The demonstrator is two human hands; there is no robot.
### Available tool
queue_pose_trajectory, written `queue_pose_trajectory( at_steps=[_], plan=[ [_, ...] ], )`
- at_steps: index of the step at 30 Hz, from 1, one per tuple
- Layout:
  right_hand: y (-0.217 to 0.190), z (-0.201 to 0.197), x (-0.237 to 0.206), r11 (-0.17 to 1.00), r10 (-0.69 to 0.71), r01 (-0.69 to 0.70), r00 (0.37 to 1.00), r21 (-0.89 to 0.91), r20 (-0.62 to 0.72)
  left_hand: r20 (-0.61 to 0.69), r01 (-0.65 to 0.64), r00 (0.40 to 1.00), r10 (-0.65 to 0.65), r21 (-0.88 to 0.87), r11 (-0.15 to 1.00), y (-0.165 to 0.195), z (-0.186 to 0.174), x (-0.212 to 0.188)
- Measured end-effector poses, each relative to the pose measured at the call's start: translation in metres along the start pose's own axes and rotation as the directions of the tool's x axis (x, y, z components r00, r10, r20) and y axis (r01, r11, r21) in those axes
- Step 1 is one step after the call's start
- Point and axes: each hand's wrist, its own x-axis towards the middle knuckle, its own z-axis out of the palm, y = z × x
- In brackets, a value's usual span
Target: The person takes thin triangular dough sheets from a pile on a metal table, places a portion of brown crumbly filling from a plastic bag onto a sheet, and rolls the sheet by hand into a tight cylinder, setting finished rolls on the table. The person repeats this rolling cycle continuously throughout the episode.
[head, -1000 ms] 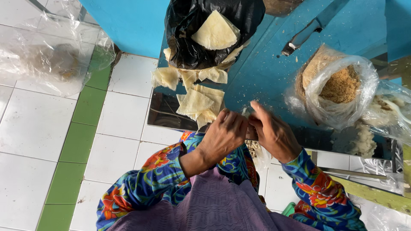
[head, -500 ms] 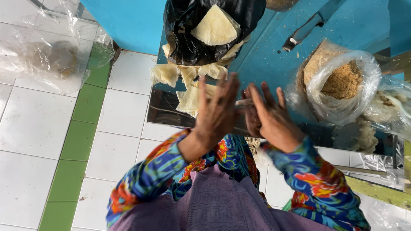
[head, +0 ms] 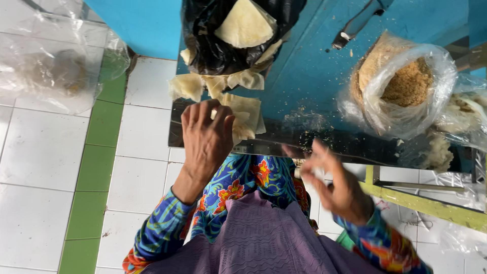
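The blue bench point(head: 324, 76) is filling the upper half of the head view and serves as the landmark here, with its dark front edge running across just above the person's lap. On the bench, at its far left part, a black plastic bag point(head: 223, 45) is lying open with one large pale wrapper sheet sitting in its mouth; at the bench's right end a clear bag of brown crumbly filling point(head: 406, 86) is slumping open. Just in front of the black bag, at the bench's near-left edge, a loose pile of pale square wrappers point(head: 243, 109) is spreading out, corners pointing different ways, so no single long axis is showing; the nearest sheet is lying flat with one corner toward the person. The left hand point(head: 205, 139) is reaching over that edge with fingers spread wide, fingertips touching or just above the nearest sheet, gripping nothing yet. These sheets are looking thin, light, limp and easy to tear, likely sticking to each other, so peeling one up by a free corner or edge seems the sensible hold. The right hand point(head: 335, 185) is hanging below the bench's front edge, blurred, fingers partly curled around a small pale piece, though what it is cannot be told.
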Motion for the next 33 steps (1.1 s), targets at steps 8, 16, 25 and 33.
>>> queue_pose_trajectory(
  at_steps=[8,16,25,33],
  plan=[
    [0.1,0.054,-0.11,0.846,0.23,-0.283,0.958,-0.452,-0.171,0.252,0.401,0.916,-0.313,-0.526,0.75,0.006,0.01,0.014],
    [0.009,0.029,-0.063,0.993,0.12,-0.118,0.908,0.028,-0.402,0.507,0.478,0.859,-0.073,-0.744,0.466,0.043,0.034,0.013],
    [-0.012,0.007,0.062,0.686,0.517,-0.203,0.812,0.698,-0.272,0.647,0.658,0.753,0.119,-0.74,-0.138,0.059,0.051,0.002],
    [-0.039,-0.002,0.063,0.99,0.118,-0.141,0.906,-0.025,-0.406,0.648,0.641,0.761,0.02,-0.748,-0.17,0.054,0.056,-0.012]
  ],
)
